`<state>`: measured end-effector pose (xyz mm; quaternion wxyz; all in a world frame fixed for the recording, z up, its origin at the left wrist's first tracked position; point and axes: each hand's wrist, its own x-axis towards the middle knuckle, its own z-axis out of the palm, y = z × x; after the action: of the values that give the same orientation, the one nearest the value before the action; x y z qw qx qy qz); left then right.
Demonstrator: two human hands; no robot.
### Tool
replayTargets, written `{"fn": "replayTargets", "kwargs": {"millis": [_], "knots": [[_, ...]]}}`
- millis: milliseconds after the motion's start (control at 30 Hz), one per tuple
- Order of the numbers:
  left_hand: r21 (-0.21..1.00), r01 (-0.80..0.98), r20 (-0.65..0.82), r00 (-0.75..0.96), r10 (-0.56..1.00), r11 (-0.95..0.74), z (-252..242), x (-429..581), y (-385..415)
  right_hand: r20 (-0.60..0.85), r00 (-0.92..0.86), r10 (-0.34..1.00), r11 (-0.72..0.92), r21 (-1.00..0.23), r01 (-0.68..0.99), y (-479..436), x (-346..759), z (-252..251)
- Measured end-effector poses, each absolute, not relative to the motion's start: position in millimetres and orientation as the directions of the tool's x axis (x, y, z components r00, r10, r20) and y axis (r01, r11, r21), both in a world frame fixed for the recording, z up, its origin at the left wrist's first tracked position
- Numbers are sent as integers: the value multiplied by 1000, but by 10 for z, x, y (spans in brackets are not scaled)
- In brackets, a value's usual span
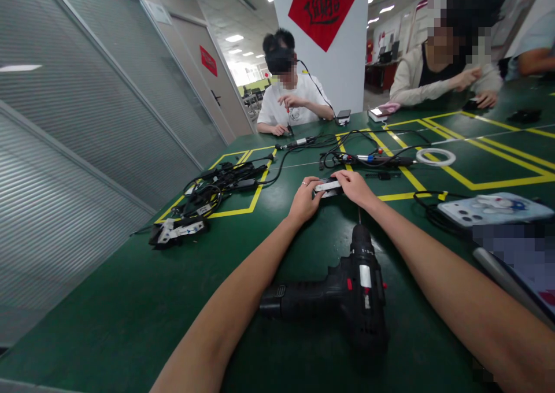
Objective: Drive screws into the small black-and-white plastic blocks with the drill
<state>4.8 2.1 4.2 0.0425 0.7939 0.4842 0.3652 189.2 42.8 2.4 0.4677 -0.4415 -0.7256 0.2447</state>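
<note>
Both my hands meet over a small black and silver part (328,188) lying on the green table (130,312). My left hand (304,197), a ring on one finger, pinches the part's left end with closed fingers. My right hand (353,186) grips its right end, fingers curled over it. A black cordless drill (347,289) lies on its side between my forearms, its bit pointing toward the part.
A tangle of black cables and parts (208,193) lies at the left. More cables and tools (368,159), a white ring (435,156) and a phone (494,208) lie to the right. Two people sit across the table, a third arm at far right.
</note>
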Motion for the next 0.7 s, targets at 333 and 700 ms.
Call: {"fn": "replayTargets", "kwargs": {"millis": [333,700], "knots": [[633,609,419,248,873,-477,-20,0,96,324,-285,902,384,-903,190,366,1874,110],[577,740,361,149,921,-346,184,-81,-76,98,-101,990,47,-907,-418,440,2157,5]]}}
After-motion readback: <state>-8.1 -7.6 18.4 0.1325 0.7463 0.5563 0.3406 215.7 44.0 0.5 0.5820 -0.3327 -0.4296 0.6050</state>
